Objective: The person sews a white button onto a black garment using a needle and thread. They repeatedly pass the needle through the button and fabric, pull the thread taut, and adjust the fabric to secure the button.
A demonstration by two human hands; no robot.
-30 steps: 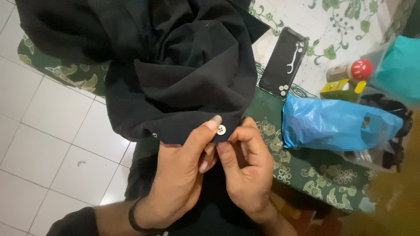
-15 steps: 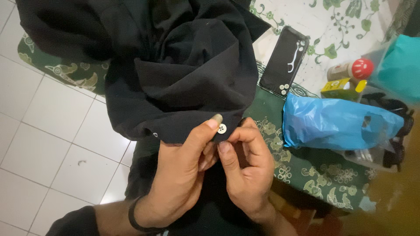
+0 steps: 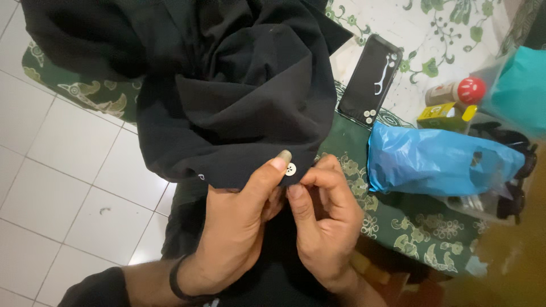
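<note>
We note a small white button point(image 3: 290, 169) at the hem of the black garment point(image 3: 227, 96), which lies bunched on the green patterned cloth point(image 3: 398, 222). Our left hand point(image 3: 239, 227) pinches hem and button under the thumb; our right hand point(image 3: 324, 222) closes fingertips just beside it. The blue plastic bag point(image 3: 438, 162) nearby hides its contents.

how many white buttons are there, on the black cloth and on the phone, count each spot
white button on the black garment, pinched by the left hand and right hand: 1
white buttons on the black phone: 3
total: 4
</note>
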